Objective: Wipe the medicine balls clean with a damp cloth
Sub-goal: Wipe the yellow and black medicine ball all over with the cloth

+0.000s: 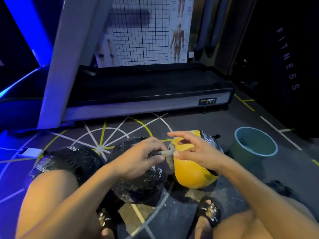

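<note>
Grey cloth (170, 156), twisted into a small strip, sits pinched in the left hand (143, 156), held in the air just above the gap between the middle black ball (138, 183) and the yellow ball (193, 171). The right hand (195, 152) hovers just beside it with fingers spread and relaxed, gripping nothing. Three medicine balls lie in a row on the floor (241, 171) near the person's knees; the left black ball (69, 163) is furthest left. Both black balls show whitish smears and specks, and the yellow ball carries a dark smudge low on its near side, so I judge the wiping is at an early stage, with most of it left. A teal bucket (255, 144) stands to the right, well apart from the balls, probably for wetting the cloth. Crumbs litter the floor beneath the balls.
</note>
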Motion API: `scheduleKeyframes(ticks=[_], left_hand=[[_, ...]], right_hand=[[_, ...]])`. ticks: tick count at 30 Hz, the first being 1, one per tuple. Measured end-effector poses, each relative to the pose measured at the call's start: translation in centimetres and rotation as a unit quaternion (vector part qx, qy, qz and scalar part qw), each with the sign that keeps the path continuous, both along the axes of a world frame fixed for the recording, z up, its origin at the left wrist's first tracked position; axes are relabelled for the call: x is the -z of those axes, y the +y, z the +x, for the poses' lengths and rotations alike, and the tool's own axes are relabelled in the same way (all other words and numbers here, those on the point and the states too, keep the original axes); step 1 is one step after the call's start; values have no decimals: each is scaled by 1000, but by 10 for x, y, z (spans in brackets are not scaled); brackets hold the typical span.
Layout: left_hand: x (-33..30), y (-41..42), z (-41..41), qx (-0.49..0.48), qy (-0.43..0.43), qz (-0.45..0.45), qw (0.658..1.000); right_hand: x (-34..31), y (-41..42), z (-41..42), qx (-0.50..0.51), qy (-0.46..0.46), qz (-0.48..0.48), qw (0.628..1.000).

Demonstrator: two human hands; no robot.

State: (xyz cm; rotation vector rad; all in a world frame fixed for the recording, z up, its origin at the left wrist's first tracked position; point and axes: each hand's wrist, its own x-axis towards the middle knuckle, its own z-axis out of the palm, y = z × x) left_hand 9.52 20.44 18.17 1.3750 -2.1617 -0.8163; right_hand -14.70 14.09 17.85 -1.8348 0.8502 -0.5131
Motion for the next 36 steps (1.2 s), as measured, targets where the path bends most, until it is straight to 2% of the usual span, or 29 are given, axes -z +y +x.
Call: scheduleKeyframes(ticks=[3,7,11,13,17,21,24,28,31,33,36], left_hand=[[-32,-3,-9,41,-37,17,998],[-65,-17,-19,49,-65,4,997],[-76,-32,-30,63,-50,15,997],[-72,-36,-35,72,-11,34,997],[-53,-46,-45,46,145,92,984],[-31,-61,-63,33,241,134,961],[-14,-81,-79,54,245,165,954],[11,-111,-104,120,204,231,944],[38,-126,-134,137,201,232,942],[65,-133,-149,139,223,236,935],[107,-142,-163,103,272,252,923]], right_hand=[[-7,8,-10,-33,22,-10,999],[-13,20,-23,19,-57,15,998],[-22,28,-37,64,-97,33,993],[-26,29,-42,79,-99,55,990],[-29,30,-54,82,-156,141,974],[-25,22,-64,176,-183,152,955],[-21,12,-80,224,-170,139,949],[-11,-3,-105,255,-94,117,955],[9,-17,-119,289,-75,128,946],[26,-27,-129,317,-82,150,933],[59,-36,-146,325,-113,236,909]])
